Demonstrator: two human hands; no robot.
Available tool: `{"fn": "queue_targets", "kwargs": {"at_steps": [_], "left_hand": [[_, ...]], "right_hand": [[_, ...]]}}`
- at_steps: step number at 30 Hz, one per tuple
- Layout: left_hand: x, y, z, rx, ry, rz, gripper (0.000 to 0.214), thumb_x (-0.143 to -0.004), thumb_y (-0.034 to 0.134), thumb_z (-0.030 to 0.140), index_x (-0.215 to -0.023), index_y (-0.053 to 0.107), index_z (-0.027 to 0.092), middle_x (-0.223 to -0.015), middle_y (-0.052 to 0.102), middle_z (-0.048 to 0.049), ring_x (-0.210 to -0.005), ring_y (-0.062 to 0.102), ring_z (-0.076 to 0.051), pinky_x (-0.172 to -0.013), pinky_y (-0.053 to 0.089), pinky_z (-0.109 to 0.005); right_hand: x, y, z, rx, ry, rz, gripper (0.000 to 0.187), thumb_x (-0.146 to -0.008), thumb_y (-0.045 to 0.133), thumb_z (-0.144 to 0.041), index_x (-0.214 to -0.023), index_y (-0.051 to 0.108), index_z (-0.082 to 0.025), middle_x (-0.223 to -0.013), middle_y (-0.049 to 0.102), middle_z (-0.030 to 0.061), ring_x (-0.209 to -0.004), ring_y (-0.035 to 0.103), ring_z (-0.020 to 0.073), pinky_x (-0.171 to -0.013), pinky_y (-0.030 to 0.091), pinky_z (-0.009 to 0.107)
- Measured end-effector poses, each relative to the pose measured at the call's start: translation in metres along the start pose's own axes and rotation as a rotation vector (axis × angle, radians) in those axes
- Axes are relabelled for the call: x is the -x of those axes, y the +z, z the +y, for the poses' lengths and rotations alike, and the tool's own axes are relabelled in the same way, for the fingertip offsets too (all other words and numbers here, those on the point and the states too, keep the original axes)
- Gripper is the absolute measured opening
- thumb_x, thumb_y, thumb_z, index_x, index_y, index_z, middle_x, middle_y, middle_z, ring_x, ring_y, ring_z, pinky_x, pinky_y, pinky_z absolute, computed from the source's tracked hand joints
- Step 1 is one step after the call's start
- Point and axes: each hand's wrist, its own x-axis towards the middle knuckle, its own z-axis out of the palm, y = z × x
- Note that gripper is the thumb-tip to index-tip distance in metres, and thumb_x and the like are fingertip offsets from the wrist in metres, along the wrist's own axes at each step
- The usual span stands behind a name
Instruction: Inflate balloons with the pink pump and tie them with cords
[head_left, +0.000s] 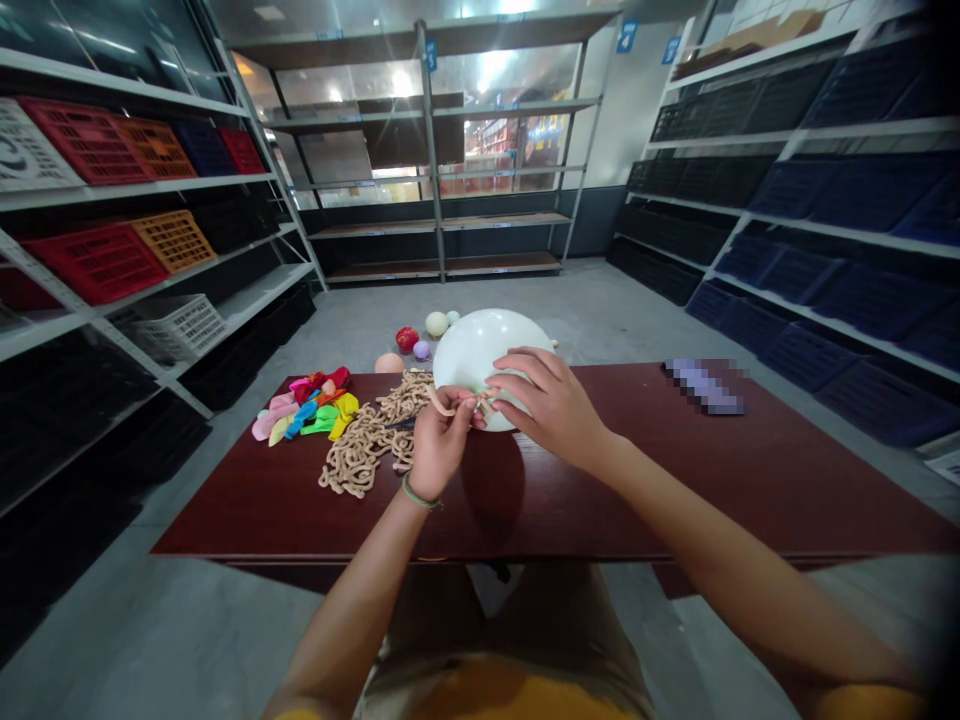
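Observation:
An inflated white balloon (480,350) is held above the far half of a dark red table (675,480). My left hand (439,440) pinches a short beige cord at the balloon's neck. My right hand (551,400) is closed on the balloon's lower side by the neck, fingers curled round it. A heap of beige cords (371,440) lies just left of my left hand. Farther left lies a pile of flat coloured balloons (307,410).
Several small inflated balloons (409,340) lie on the grey floor beyond the table. Metal shelving with red, orange and white crates (97,260) stands on the left, dark blue bins on the right. A blurred flat object (705,385) lies at the table's far right.

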Motion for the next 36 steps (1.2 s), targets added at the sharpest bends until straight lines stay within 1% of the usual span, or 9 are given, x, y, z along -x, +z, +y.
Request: {"fn": "queue_targets", "kwargs": {"at_steps": [6,15,17,20,23,25,29,32,36], "left_hand": [[-0.002,-0.002,-0.003,0.011,0.037,0.012,0.023,-0.092,0.059,0.040,-0.089,0.057,0.018,-0.070,0.064,-0.0002,-0.063,0.063,-0.013,-0.064,0.050,-0.024],[-0.002,-0.005,-0.013,0.018,0.039,0.016,0.022,-0.093,0.058,0.041,-0.090,0.056,0.019,-0.071,0.063,-0.0002,-0.065,0.062,-0.014,-0.067,0.050,-0.026],[-0.004,-0.007,-0.017,0.015,0.075,0.025,0.021,-0.094,0.057,0.040,-0.091,0.055,0.019,-0.073,0.063,-0.0002,-0.069,0.062,-0.014,-0.071,0.050,-0.027],[-0.004,-0.011,-0.026,-0.029,0.104,0.023,0.022,-0.093,0.058,0.040,-0.089,0.056,0.019,-0.078,0.062,-0.0014,-0.074,0.061,-0.015,-0.075,0.048,-0.027],[-0.002,-0.013,-0.039,-0.058,0.084,-0.039,0.021,-0.094,0.057,0.040,-0.090,0.057,0.018,-0.083,0.061,-0.0028,-0.077,0.059,-0.015,-0.074,0.047,-0.027],[0.000,-0.012,-0.049,-0.049,0.053,-0.121,0.020,-0.095,0.055,0.038,-0.092,0.056,0.018,-0.085,0.063,-0.0039,-0.080,0.060,-0.016,-0.077,0.047,-0.029],[0.000,-0.009,-0.065,-0.051,-0.022,-0.300,0.022,-0.097,0.050,0.037,-0.090,0.057,0.018,-0.085,0.063,-0.0053,-0.084,0.060,-0.018,-0.083,0.045,-0.032],[-0.002,-0.010,-0.069,-0.076,-0.056,-0.353,0.023,-0.098,0.050,0.036,-0.088,0.057,0.017,-0.082,0.062,-0.0044,-0.082,0.058,-0.017,-0.083,0.044,-0.031],[-0.003,-0.012,-0.068,-0.083,-0.073,-0.346,0.021,-0.097,0.050,0.036,-0.090,0.057,0.018,-0.080,0.060,-0.0030,-0.079,0.057,-0.017,-0.081,0.044,-0.030]], "right_hand": [[0.004,0.005,0.007,0.036,-0.034,0.076,0.014,-0.095,0.053,-0.018,-0.086,0.064,-0.021,-0.109,0.068,0.0049,-0.117,0.055,0.0219,-0.097,0.044,0.040],[0.019,0.011,0.012,-0.037,0.007,0.125,0.012,-0.094,0.054,-0.018,-0.094,0.065,-0.023,-0.106,0.068,0.0056,-0.119,0.057,0.0221,-0.100,0.049,0.039],[0.024,0.018,0.018,-0.115,0.130,0.176,0.018,-0.092,0.060,-0.026,-0.109,0.064,-0.024,-0.119,0.063,0.0079,-0.126,0.052,0.0241,-0.107,0.044,0.045],[0.034,0.037,0.033,-0.347,0.491,0.299,0.070,-0.081,0.073,-0.044,-0.142,0.042,-0.028,-0.148,0.043,0.0128,-0.141,0.036,0.0308,-0.113,0.035,0.057],[0.043,0.061,0.043,-0.824,0.909,0.374,0.095,-0.081,0.068,-0.056,-0.155,0.012,-0.036,-0.161,0.021,0.0122,-0.148,0.024,0.0327,-0.106,0.042,0.060],[0.045,0.073,0.043,-1.153,1.028,0.367,0.098,-0.083,0.064,-0.058,-0.155,-0.001,-0.042,-0.164,0.012,0.0086,-0.147,0.025,0.0326,-0.102,0.045,0.062],[0.037,0.085,0.031,-1.457,0.929,0.394,0.105,-0.081,0.069,-0.052,-0.154,-0.005,-0.045,-0.165,0.013,0.0035,-0.145,0.032,0.0301,-0.107,0.039,0.062],[0.026,0.089,0.025,-1.382,0.880,0.497,0.112,-0.076,0.076,-0.044,-0.156,-0.002,-0.039,-0.165,0.015,0.0043,-0.147,0.028,0.0266,-0.116,0.030,0.056],[0.018,0.095,0.024,-1.288,0.849,0.567,0.101,-0.075,0.076,-0.040,-0.155,0.014,-0.037,-0.165,0.016,0.0024,-0.147,0.027,0.0249,-0.119,0.027,0.051]]}}
